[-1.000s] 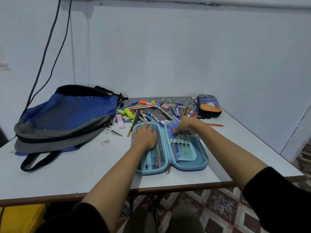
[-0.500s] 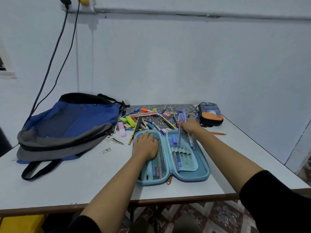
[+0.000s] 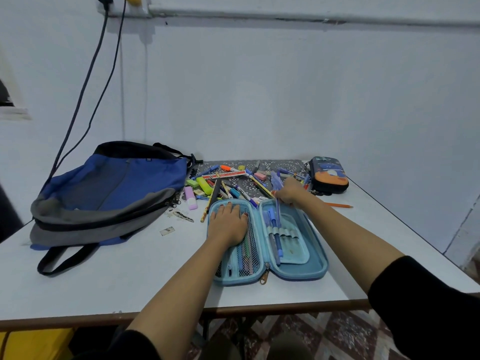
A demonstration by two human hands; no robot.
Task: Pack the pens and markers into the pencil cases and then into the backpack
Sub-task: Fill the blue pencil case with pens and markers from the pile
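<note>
The light blue pencil case lies open like a book on the white table, close to the near edge; its zipper pull hangs at the near end of the hinge. The left hand lies flat on the mesh pocket of the left half, fingers straight and close together, pointing to the far edge; under the mesh, nearer than the palm, some pens show. The right hand is at the far end of the right half; its fingers are curled around a bundle of blue pens, which stick out past the fingers on both sides, one end toward the far edge and the other down over the case's far rim; how many pens are in the grip I cannot tell. In the right half two blue pens sit in the elastic loops, just beside the hinge. The loose pile of pens and markers lies on a patterned mat at the far edge, just beyond the case. The blue and grey backpack lies flat toward the far left corner, apart from both hands; a dark pencil case with an orange print, closed, lies at the far right; an orange pencil lies just right of the right forearm.
</note>
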